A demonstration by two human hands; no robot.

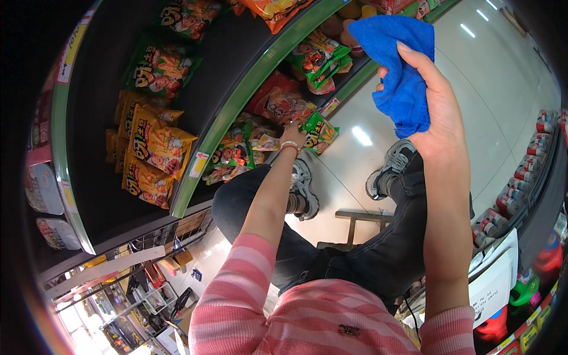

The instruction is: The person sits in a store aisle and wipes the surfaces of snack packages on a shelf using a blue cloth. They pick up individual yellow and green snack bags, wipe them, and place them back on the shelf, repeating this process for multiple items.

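Observation:
My right hand (432, 97) is raised over the floor, holding a bunched blue cloth (406, 66) with the thumb on top. Lower down, my left hand (293, 134) reaches to the bottom shelf and grips the edge of a green snack bag (319, 133), which sticks out past the shelf's front edge. Part of the fingers is hidden. A red snack bag (282, 100) lies just beyond this hand. Nearer to me on the same shelf are more green snack bags (233, 153) and small packets (266, 142).
A green shelf edge (242, 95) runs above the bottom shelf. Yellow snack bags (162, 142) stand on the shelf above. Beneath me is a low wooden stool (353, 230) on the tiled floor (344, 177). Rows of bottles or cans (510, 195) line the right side, beside a white bag (492, 284).

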